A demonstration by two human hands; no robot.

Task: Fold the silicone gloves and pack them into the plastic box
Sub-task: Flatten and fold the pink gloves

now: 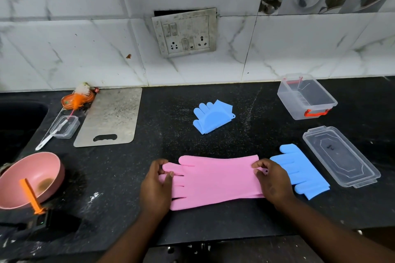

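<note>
The pink silicone glove lies flat near the front edge of the black speckled surface; the left hand pinches its fingers, the right hand pinches its cuff; open room lies behind it; the clear plastic box stands far right, its lid apart, beside a blue glove.

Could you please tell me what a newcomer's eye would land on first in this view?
Most likely the pink glove, stretched flat at the front centre of the black counter, with the left hand gripping its fingers and the right hand its cuff. Next come two blue gloves, one behind it, one at its right, and the open plastic box at back right.
</note>
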